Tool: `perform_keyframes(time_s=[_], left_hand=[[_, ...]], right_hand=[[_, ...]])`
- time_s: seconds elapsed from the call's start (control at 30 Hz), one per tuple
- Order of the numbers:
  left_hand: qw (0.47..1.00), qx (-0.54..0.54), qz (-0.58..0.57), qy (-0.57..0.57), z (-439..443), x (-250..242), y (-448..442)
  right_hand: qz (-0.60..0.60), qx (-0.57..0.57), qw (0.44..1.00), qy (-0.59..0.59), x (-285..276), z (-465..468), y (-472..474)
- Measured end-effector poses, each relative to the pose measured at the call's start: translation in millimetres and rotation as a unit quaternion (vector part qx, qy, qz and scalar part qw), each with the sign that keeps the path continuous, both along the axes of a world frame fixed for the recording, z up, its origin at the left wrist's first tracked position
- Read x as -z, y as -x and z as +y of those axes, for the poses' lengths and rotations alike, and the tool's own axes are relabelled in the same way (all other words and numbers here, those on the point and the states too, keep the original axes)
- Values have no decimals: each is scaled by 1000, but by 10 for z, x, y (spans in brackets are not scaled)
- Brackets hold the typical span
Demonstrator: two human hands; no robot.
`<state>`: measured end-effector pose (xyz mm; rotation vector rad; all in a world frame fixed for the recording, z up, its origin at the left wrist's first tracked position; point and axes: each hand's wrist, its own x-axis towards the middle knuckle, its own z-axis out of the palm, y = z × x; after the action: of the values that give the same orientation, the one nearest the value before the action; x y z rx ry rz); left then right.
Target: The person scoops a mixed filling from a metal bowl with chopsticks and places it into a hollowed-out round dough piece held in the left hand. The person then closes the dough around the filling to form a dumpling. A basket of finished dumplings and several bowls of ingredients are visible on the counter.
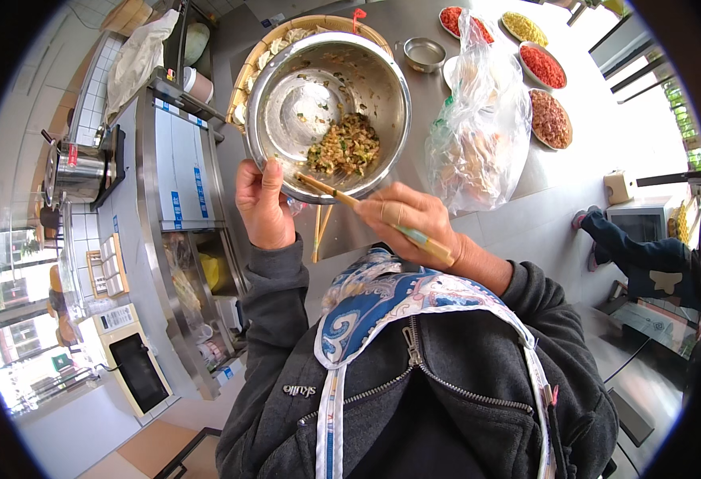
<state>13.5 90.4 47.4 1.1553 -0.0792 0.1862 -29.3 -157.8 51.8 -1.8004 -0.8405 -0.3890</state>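
My left hand (266, 200) grips the near left rim of a large stainless steel bowl (278, 114), thumb on top. The bowl tilts toward me over a round woven bamboo tray (237, 99). A mound of chopped filling (350, 146) with green bits sits at its lower right, and scraps cling to the wall. My right hand (410, 218) is closed around a pair of wooden chopsticks (326, 189), whose tips reach over the near rim into the bowl. Folded dumplings (278, 45) show on the tray behind the bowl; the bowl hides the rest.
A small metal bowl (424, 55) and a clear plastic bag (476, 143) of pale wrappers or dough stand to the right. Beyond lie plates of red (542, 66), yellow (524, 29) and brownish-pink (550, 120) pieces. A steel cabinet (185, 167) is at left; another person's legs (632, 245) show at right.
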Motion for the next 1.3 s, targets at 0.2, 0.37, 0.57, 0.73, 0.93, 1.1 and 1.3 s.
perform_keyframes(time_s=[0.2,0.37,0.57,0.73,0.93,1.1,1.3], left_hand=[[1000,1,17,-2,-3,-49,0],[1000,5,3,-15,-164,-68,24],[999,-13,2,-31,-160,-82,66],[1000,-14,13,-18,-130,-11,64],[998,-29,23,-45,-38,-60,30],[998,-23,54,-15,-196,-102,90],[997,-46,34,-46,-222,-61,63]], right_hand=[[39,64,997,-4,4,-217,-197],[-11,35,999,-26,33,116,-121],[46,74,995,-43,-11,37,-147],[-39,12,998,-38,11,46,-36],[128,49,988,-73,149,-233,-283],[66,66,994,-56,157,-28,-368],[177,70,975,-114,178,-59,-397]])
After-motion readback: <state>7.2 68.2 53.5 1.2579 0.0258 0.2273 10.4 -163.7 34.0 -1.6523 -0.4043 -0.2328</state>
